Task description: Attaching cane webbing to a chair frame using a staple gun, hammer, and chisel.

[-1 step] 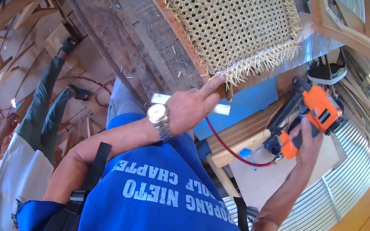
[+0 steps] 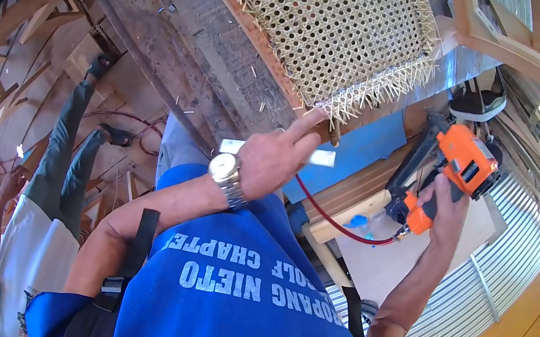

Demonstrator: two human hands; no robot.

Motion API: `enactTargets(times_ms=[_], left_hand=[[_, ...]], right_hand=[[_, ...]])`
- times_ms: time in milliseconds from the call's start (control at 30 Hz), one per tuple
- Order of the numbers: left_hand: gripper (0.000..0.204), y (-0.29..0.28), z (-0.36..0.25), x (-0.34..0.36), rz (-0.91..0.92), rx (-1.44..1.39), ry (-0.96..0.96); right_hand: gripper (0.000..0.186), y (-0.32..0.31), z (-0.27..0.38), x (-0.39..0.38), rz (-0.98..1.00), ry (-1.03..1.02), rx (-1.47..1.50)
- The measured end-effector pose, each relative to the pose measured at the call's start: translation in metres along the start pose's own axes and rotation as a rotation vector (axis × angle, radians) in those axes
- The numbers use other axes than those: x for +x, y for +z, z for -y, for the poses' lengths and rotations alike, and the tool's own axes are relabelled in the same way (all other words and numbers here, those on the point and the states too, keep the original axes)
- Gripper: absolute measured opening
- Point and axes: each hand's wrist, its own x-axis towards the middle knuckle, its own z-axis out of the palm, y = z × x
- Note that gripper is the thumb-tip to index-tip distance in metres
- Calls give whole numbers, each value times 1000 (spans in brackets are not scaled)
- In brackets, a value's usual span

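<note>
My right hand (image 2: 448, 205) grips the black handle of an orange pneumatic nail gun (image 2: 469, 159), lifted to the right of the bench; a red air hose (image 2: 329, 218) runs from its base. My left hand (image 2: 274, 162), with a metal watch on the wrist, reaches forward. Its index fingertip touches the near corner of a woven cane panel (image 2: 350, 32). Loose cane ends fringe the panel's edges over a wooden frame (image 2: 263, 39). A narrow whitish strip (image 2: 324, 158) shows on both sides of the left hand, apparently held under its curled fingers, which are hidden.
The frame lies on a worn wooden bench (image 2: 190, 48) with scattered cane bits. Beyond the nail gun are a dark shoe (image 2: 479, 103), a curved wooden chair part (image 2: 530, 66) and corrugated metal sheeting (image 2: 478, 289). A person in green trousers (image 2: 60, 140) is on the left.
The nail gun and my right hand have shifted very slightly left. My left hand and the whitish strip have moved a little up and left, the fingertip still at the panel's corner.
</note>
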Motion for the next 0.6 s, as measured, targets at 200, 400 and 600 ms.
enactTargets(times_ms=[200,400,600], left_hand=[[48,-20,26,-11,-91,-38,-188],[84,0,29,22,39,-215,-187],[86,-1,24,23,113,-67,-167]], right_hand=[[40,15,-2,-32,165,19,71],[45,28,-22,-35,118,57,223],[38,30,-15,-43,154,102,111]])
